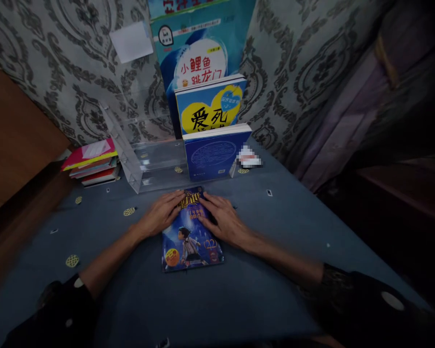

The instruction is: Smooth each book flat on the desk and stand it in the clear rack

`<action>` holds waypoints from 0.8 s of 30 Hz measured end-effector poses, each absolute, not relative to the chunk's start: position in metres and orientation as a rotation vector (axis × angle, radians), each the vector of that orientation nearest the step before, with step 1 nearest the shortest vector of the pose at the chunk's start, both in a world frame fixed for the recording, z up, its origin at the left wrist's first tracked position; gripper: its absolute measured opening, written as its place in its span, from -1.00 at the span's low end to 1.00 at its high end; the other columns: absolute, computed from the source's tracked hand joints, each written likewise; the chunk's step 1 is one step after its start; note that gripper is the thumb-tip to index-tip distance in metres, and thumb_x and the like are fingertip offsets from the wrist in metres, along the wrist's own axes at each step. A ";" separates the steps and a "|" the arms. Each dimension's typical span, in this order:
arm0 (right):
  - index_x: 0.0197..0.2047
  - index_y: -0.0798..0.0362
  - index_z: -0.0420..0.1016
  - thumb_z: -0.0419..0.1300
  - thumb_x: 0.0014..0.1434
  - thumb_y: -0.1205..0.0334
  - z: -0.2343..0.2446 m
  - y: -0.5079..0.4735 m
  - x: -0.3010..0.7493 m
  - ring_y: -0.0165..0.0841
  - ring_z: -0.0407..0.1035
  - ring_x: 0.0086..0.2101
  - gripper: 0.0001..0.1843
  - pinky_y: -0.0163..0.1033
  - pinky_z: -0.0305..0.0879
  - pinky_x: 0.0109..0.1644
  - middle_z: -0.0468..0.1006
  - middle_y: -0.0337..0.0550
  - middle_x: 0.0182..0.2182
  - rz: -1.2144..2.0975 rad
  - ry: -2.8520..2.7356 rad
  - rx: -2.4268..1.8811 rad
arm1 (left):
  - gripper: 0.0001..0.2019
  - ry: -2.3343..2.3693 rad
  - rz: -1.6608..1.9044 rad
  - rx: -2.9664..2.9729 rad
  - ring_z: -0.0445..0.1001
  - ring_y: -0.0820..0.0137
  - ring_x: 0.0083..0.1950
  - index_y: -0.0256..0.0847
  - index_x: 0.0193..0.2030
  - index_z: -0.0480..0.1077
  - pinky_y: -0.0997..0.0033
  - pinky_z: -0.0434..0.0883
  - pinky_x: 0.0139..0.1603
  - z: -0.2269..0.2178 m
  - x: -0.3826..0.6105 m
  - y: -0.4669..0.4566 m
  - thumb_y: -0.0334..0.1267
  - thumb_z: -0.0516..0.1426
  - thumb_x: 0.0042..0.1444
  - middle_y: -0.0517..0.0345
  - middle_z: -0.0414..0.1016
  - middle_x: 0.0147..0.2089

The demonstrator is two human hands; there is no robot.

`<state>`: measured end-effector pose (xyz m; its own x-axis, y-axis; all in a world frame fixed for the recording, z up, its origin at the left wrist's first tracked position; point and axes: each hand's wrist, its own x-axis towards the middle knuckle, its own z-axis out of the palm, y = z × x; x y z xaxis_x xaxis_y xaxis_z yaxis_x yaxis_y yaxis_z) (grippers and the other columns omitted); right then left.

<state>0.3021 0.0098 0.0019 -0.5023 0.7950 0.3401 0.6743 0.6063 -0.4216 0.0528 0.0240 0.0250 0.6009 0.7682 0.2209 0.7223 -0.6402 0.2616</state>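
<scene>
A dark blue picture book (190, 246) with a cartoon figure on its cover lies flat on the blue tablecloth (261, 285) in front of me. My left hand (162, 212) rests on the book's upper left edge, fingers stretched flat. My right hand (223, 220) lies on its upper right part, fingers also spread and flat. Just beyond the hands stands a clear acrylic book rack (145, 164) holding three upright books: a blue one (213, 154) in front, a blue and yellow one (210, 106) behind it, and a tall light blue one (195, 53) at the back.
A stack of colourful thin books (92, 162) lies at the left by a wooden panel (14, 135). Patterned grey wallpaper (290, 72) rises behind the rack. A small white packet (248, 158) lies right of the rack. The table's right edge drops into a dark area.
</scene>
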 end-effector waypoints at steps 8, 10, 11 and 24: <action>0.33 0.19 0.33 0.05 0.34 0.05 0.006 0.008 0.305 0.00 0.23 0.27 -0.41 0.23 0.17 0.32 0.32 0.24 0.31 0.349 -2.351 -1.153 | -0.56 1.103 0.362 2.721 0.28 0.21 0.40 -0.16 0.37 0.24 0.02 0.24 0.37 0.035 0.086 0.050 -0.20 -0.10 0.41 -0.04 0.30 0.40; 0.33 0.20 0.32 0.06 0.35 0.05 0.006 0.009 0.305 -0.01 0.22 0.28 -0.41 0.21 0.16 0.33 0.31 0.23 0.32 0.347 -2.360 -1.161 | -0.56 1.107 0.371 2.719 0.30 0.21 0.38 -0.16 0.37 0.25 0.03 0.25 0.36 0.035 0.090 0.054 -0.21 -0.11 0.41 -0.03 0.31 0.39; 0.33 0.18 0.32 0.06 0.35 0.05 0.006 0.009 0.305 -0.02 0.22 0.28 -0.41 0.21 0.16 0.33 0.30 0.22 0.32 0.344 -2.359 -1.163 | -0.56 1.110 0.378 2.722 0.31 0.21 0.37 -0.16 0.36 0.25 0.03 0.25 0.35 0.034 0.092 0.055 -0.22 -0.11 0.41 -0.02 0.32 0.39; 0.28 0.19 0.39 0.02 0.38 0.10 0.012 -0.003 0.306 -0.02 0.29 0.21 -0.48 0.17 0.25 0.26 0.40 0.18 0.26 0.225 -2.405 -1.219 | -0.57 1.046 0.497 2.723 0.30 0.27 0.39 -0.17 0.33 0.29 0.03 0.24 0.37 0.022 0.092 0.063 -0.26 -0.14 0.41 -0.01 0.36 0.36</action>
